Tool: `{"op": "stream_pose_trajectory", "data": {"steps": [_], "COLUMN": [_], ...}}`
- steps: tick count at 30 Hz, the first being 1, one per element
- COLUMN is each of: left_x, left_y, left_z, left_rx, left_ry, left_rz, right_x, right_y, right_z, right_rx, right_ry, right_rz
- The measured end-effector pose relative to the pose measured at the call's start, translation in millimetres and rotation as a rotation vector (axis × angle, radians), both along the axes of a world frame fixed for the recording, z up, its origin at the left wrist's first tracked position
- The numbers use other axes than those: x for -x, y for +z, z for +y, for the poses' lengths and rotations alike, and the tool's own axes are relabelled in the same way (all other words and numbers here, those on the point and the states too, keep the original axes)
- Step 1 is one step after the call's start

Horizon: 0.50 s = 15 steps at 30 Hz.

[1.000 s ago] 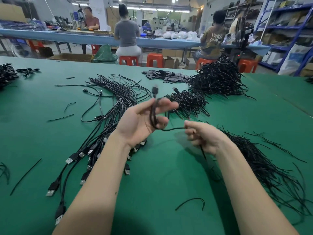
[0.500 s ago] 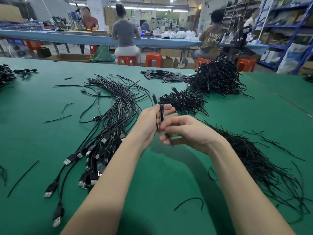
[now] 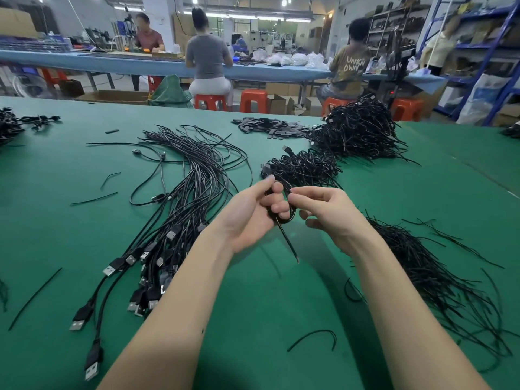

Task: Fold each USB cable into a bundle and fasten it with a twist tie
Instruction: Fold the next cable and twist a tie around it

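Observation:
My left hand (image 3: 247, 218) grips a folded black USB cable bundle (image 3: 292, 213) above the green table. My right hand (image 3: 329, 215) pinches a black twist tie (image 3: 288, 240) against the bundle; one end of the tie hangs down toward the table. A sheaf of loose black USB cables (image 3: 180, 209) lies to the left, plugs toward me. A pile of black twist ties (image 3: 427, 271) lies to the right under my right forearm. Tied bundles (image 3: 304, 167) are heaped just beyond my hands.
A larger heap of bundled cables (image 3: 360, 130) and flat black parts (image 3: 270, 128) lie at the back of the green table (image 3: 56, 220). Stray ties (image 3: 312, 337) lie scattered about. Three people sit at a blue bench (image 3: 112, 63) beyond.
The cable went from a loose loop in my left hand to a tight folded bundle. My right hand came over from the right and now holds a twist tie against it.

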<state>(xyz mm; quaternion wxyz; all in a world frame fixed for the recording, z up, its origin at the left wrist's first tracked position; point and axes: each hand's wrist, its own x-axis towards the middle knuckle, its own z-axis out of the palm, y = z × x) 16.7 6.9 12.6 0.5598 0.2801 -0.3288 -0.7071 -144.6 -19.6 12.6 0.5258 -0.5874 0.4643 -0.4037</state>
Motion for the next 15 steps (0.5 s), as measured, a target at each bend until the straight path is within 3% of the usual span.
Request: {"op": "stream_pose_trajectory", "data": {"steps": [2,6,8,12,15], "left_x": [3.7,6.6,9.6,12.6,12.7], "left_y": [-5.5,-16.4,-19.8,-23.0,-23.6], "left_z": [-4.1,-10.0,-11.0,-13.1,-12.8], "left_rx": [0.058,0.219,0.299,0.355,0.341], "left_ry": [0.119,0.379,0.406,0.428,0.326], "left_rz": [-0.222,-0.84,-1.012,-1.127,-0.909], "right_x": [-2.7,-7.7,-10.3,-13.8,-14.3], "right_y": [-0.4,0.6,-1.3,-4.9,-3.1], "right_z": [0.3,0.5,-0.6,-0.5,0.9], "right_rx": [0.095,0.217,0.224,0.231,0.196], "right_ry": [-0.078,-0.104,-0.117,-0.152,-0.108], "right_rz": [0.061,0.051,0.017,-0.069,-0.2]}}
